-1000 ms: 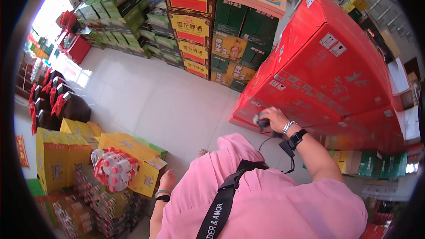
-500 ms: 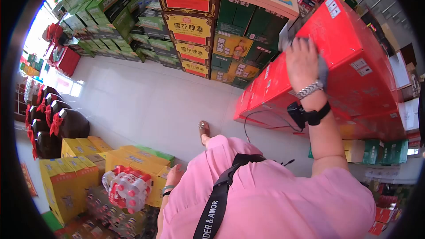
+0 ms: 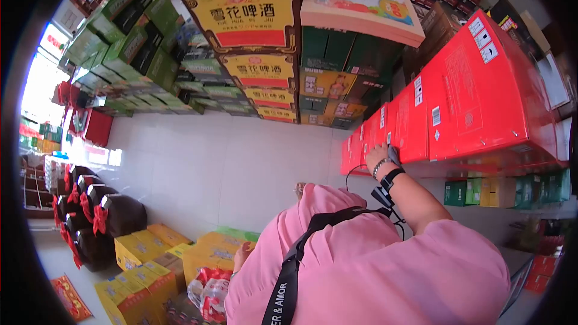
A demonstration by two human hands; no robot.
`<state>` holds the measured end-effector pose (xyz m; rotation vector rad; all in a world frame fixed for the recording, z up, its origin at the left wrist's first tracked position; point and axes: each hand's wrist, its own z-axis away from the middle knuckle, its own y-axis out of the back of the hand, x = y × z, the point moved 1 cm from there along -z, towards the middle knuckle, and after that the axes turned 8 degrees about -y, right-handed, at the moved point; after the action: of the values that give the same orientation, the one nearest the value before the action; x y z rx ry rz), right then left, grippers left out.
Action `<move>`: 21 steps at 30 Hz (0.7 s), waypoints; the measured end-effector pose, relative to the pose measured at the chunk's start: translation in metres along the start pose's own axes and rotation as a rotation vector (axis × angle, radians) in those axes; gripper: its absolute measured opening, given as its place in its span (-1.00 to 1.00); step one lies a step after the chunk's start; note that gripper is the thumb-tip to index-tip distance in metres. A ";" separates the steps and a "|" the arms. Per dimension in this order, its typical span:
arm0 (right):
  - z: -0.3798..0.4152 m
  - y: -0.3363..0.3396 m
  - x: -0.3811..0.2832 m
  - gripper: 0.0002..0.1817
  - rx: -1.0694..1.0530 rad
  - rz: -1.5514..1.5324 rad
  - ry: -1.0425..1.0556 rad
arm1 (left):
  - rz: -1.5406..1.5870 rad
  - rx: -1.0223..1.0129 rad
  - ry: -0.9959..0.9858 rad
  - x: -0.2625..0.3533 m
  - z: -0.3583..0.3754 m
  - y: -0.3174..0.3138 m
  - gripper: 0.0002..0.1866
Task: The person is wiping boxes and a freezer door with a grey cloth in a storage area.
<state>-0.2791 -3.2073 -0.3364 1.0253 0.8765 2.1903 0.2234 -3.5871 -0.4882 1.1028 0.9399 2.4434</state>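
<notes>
My right hand [image 3: 377, 157] is low against the side of the red cartons [image 3: 463, 96], its fingers bent over a grey cloth [image 3: 393, 154]. Only a bit of that cloth shows beside the palm. A metal bracelet and a black strap with a small device circle this wrist, and a dark cable hangs close by. My left hand [image 3: 243, 255] hangs beside my pink clothing, near the yellow cartons [image 3: 211, 259]. Most of it is hidden, so its fingers cannot be made out. A red-and-white plastic-wrapped pack [image 3: 211, 295] sits just below it.
Stacked beer cartons [image 3: 250, 15] and a pink-edged box [image 3: 364, 0] stand ahead, with green cartons [image 3: 129, 48] further left. Dark jars with red ribbons [image 3: 117, 213] line the left side. Pale tiled floor [image 3: 223, 162] lies between the stacks. A black strap [image 3: 301, 247] crosses my front.
My right hand has come down and nearer with the grey cloth, from the top of the red cartons to their side. The view has shifted, and my left hand is now more hidden.
</notes>
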 end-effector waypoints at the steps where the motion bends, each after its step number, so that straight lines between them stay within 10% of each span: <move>1: -0.004 -0.004 -0.001 -0.72 0.009 -0.027 -0.014 | -0.001 -0.015 -0.018 0.001 -0.015 0.002 -0.47; 10: 0.010 0.088 0.042 -0.71 0.065 -0.059 -0.249 | 0.261 -0.153 -0.198 0.065 -0.149 0.065 -0.54; 21: 0.149 0.312 0.156 -0.58 1.039 0.090 -0.998 | -0.324 -0.387 -0.539 0.141 -0.328 0.155 -0.58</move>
<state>-0.3092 -3.2454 0.0401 2.3271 1.4125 0.8499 -0.1169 -3.7754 -0.4670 1.2501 0.4131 1.8194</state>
